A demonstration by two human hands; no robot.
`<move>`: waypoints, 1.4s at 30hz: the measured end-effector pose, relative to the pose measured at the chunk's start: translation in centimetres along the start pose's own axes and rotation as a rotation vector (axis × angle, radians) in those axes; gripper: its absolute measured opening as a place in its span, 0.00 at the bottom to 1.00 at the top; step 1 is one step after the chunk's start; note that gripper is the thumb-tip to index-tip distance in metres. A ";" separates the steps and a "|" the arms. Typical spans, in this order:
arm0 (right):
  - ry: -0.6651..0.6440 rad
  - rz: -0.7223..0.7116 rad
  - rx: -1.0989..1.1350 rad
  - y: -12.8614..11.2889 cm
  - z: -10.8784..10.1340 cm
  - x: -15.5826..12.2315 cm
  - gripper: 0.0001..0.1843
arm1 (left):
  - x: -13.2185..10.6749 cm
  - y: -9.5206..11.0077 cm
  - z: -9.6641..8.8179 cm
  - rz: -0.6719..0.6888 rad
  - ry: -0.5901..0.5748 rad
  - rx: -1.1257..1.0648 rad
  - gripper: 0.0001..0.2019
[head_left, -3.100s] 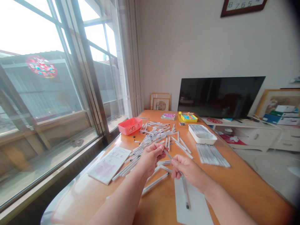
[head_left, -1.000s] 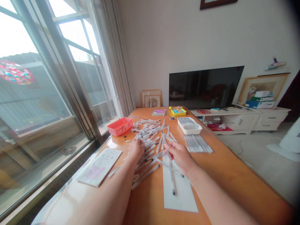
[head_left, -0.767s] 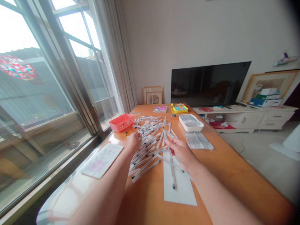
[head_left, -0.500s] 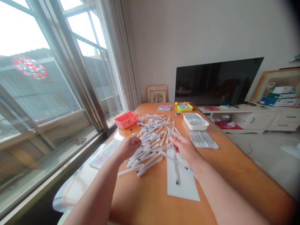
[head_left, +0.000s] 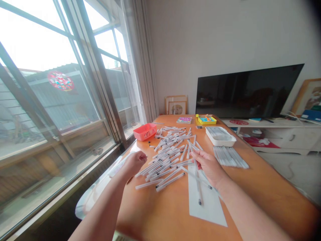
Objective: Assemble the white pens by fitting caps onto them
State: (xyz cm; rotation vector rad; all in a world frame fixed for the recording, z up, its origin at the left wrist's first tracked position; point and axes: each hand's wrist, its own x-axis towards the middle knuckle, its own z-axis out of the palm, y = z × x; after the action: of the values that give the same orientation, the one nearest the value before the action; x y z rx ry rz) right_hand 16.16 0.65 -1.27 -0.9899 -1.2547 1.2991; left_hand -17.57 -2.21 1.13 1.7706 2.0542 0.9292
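Note:
A loose heap of pens [head_left: 167,157] with clear whitish barrels and dark ends covers the middle of the table. My right hand [head_left: 209,165] is closed, thumb and fingertips pinching a pen [head_left: 198,187] that slants down over a white paper sheet [head_left: 207,211]. Other pens lie beneath and beside that hand, partly hidden by it. Just left of the heap, my left hand [head_left: 135,164] is raised with its fingers curled together. Whatever its fingertips pinch, if anything, is too small to make out.
A red basket [head_left: 145,132] stands behind the heap at left. To the right are a white tray [head_left: 229,142] holding pens and a neat row of pens [head_left: 230,156]. Farther back lie a yellow box [head_left: 209,122] and a booklet [head_left: 184,120]. A window borders the left side.
The view has turned left, so the table's things appear farther right. My left hand has drawn left, away from the heap. My right hand keeps its pinch on the pen.

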 end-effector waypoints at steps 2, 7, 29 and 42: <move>0.001 0.000 -0.014 -0.1 0.1 0.0 0.20 | 2.4 -0.4 0.9 0.069 0.001 0.117 0.08; 0.004 -0.008 -0.004 -0.4 0.2 -0.1 0.19 | 7.9 -1.3 3.7 0.051 0.012 0.201 0.10; 0.054 -0.019 0.036 -0.5 0.1 0.3 0.18 | 12.3 -0.3 6.0 0.035 0.072 0.329 0.07; 0.192 -0.005 0.287 -1.9 -0.4 -0.1 0.12 | 1.0 11.1 8.2 -0.119 -0.235 -1.062 0.20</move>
State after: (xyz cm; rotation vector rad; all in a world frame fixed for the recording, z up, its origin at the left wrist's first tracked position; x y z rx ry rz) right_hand 16.79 0.45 0.53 -0.8808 -0.8963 1.3041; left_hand -4.31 1.64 2.05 1.0755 1.1092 1.3328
